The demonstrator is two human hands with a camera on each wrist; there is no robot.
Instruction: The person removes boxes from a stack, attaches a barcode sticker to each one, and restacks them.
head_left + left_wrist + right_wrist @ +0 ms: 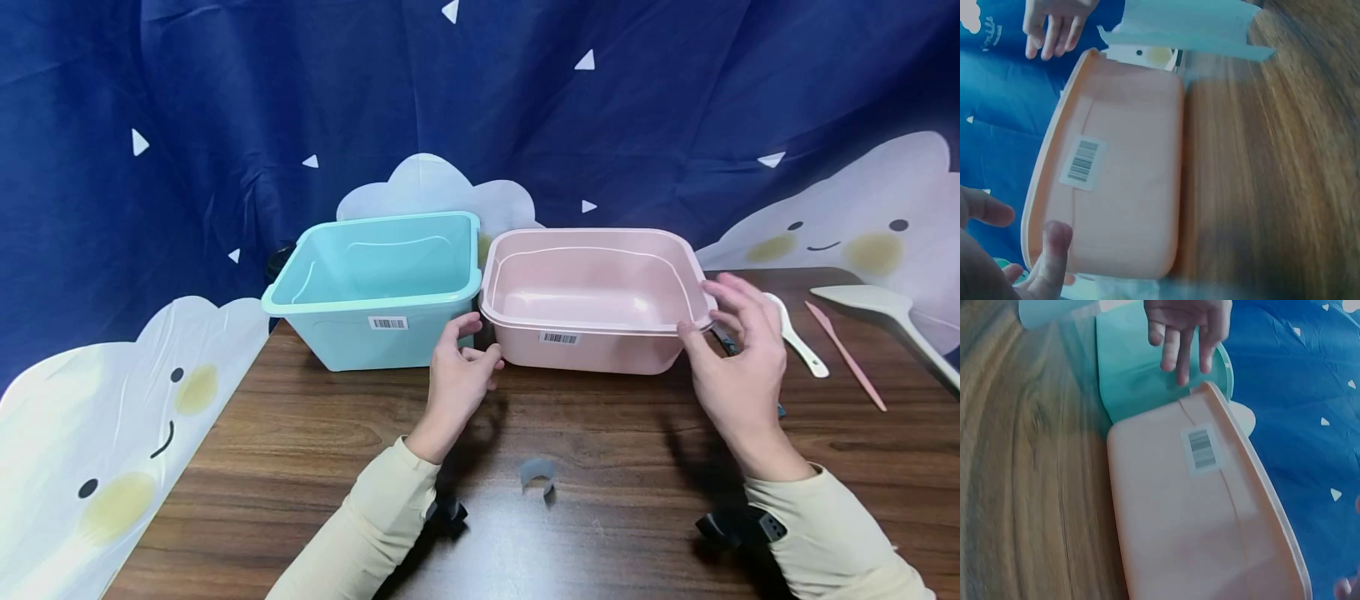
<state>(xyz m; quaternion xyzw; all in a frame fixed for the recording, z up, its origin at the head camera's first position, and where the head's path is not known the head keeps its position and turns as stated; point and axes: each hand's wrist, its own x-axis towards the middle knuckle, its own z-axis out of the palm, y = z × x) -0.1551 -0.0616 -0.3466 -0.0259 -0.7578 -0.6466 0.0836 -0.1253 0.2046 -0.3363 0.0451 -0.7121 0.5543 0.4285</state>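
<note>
A pink plastic bin with a barcode label stands on the table, right of a light blue bin. My left hand is at the pink bin's front left corner, fingers loosely bent and thumb apart from them, nothing held. At the opposite end, my right hand is spread about the front right corner, with thumb and fingertips right at the rim. The left wrist view shows the right hand with its fingers hanging loose. Both bins look empty inside.
Right of the pink bin lie a white spoon, a pink knife and a large pale long-handled utensil. A dark blue item is partly hidden behind the right hand. A small curved grey strip lies on the wooden table.
</note>
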